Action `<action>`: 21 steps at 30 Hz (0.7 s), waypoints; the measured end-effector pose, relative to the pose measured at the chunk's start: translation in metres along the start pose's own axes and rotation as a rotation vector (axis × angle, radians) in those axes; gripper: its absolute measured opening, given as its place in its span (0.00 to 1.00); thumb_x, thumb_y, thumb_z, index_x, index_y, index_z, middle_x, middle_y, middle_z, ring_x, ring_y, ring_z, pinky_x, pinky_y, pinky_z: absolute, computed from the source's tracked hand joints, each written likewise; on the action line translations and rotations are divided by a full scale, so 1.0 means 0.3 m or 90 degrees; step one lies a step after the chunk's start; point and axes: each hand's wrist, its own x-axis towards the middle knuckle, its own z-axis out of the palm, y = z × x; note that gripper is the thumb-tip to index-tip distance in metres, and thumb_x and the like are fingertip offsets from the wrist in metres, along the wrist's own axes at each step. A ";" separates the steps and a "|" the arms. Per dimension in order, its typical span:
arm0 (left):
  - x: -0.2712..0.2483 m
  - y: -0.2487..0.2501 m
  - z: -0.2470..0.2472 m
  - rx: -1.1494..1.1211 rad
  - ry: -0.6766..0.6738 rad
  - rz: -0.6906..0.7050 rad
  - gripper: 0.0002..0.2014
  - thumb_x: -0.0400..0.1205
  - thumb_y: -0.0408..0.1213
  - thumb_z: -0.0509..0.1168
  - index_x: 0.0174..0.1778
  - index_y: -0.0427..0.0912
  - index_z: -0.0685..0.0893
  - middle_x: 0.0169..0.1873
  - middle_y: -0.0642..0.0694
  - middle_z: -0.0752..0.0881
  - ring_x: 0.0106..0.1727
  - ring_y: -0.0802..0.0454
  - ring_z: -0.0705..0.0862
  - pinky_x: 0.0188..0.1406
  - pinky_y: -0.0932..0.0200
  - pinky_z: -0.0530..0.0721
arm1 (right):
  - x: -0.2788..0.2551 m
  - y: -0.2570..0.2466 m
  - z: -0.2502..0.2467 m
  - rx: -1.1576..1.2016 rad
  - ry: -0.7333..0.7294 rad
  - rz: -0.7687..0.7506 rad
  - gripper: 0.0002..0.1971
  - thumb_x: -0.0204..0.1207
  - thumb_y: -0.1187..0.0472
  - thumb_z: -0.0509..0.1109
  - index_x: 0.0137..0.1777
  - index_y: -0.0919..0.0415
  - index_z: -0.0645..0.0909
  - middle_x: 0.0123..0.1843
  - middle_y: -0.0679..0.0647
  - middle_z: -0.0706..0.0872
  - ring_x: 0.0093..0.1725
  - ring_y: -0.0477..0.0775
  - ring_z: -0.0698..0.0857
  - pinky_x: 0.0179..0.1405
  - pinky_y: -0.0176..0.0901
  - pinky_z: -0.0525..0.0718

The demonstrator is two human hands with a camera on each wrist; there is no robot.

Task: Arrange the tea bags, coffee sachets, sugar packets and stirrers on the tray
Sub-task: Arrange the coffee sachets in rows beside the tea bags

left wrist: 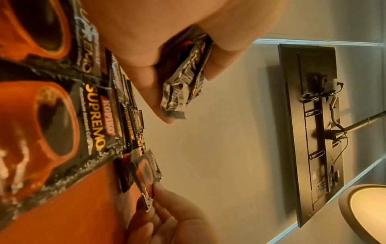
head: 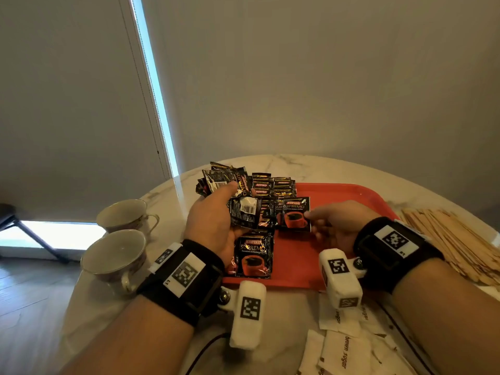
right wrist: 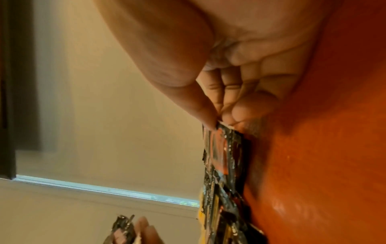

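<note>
My left hand (head: 216, 212) grips a bunch of black coffee sachets (head: 227, 180) above the left end of the red tray (head: 351, 193); the same bunch (left wrist: 183, 79) shows between thumb and fingers in the left wrist view. My right hand (head: 335, 223) pinches the right edge of one coffee sachet (head: 293, 215) lying on the tray, also seen edge-on as the pinched sachet (right wrist: 223, 148). Another sachet (head: 254, 255) lies flat near the tray's front edge. Rows of small dark packets (head: 273, 185) sit at the tray's back left.
Two cups (head: 119, 255) stand left of the tray on the marble table (head: 297, 163). Wooden stirrers (head: 454, 239) are heaped at the right. White brown-sugar packets (head: 343, 347) lie in front of the tray. A dark cable (head: 205, 347) runs across the near table edge.
</note>
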 end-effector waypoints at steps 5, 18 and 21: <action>0.004 0.005 -0.009 -0.004 -0.004 0.000 0.14 0.86 0.37 0.70 0.68 0.40 0.86 0.54 0.37 0.94 0.53 0.36 0.94 0.54 0.28 0.91 | 0.008 -0.009 0.016 -0.085 0.001 0.019 0.04 0.76 0.70 0.77 0.45 0.68 0.84 0.26 0.56 0.82 0.28 0.52 0.80 0.29 0.42 0.80; 0.000 0.008 -0.014 -0.016 -0.002 -0.018 0.12 0.86 0.35 0.70 0.65 0.40 0.87 0.50 0.38 0.95 0.49 0.39 0.95 0.48 0.33 0.94 | -0.023 -0.030 0.057 -0.129 0.024 0.015 0.10 0.75 0.71 0.79 0.54 0.73 0.85 0.43 0.63 0.86 0.37 0.56 0.87 0.34 0.45 0.87; -0.003 0.006 -0.015 -0.010 -0.006 -0.018 0.12 0.86 0.35 0.70 0.65 0.40 0.87 0.51 0.36 0.95 0.50 0.37 0.95 0.49 0.32 0.93 | -0.028 -0.025 0.059 -0.105 0.015 0.012 0.08 0.76 0.72 0.77 0.53 0.74 0.85 0.41 0.63 0.85 0.37 0.56 0.86 0.41 0.46 0.88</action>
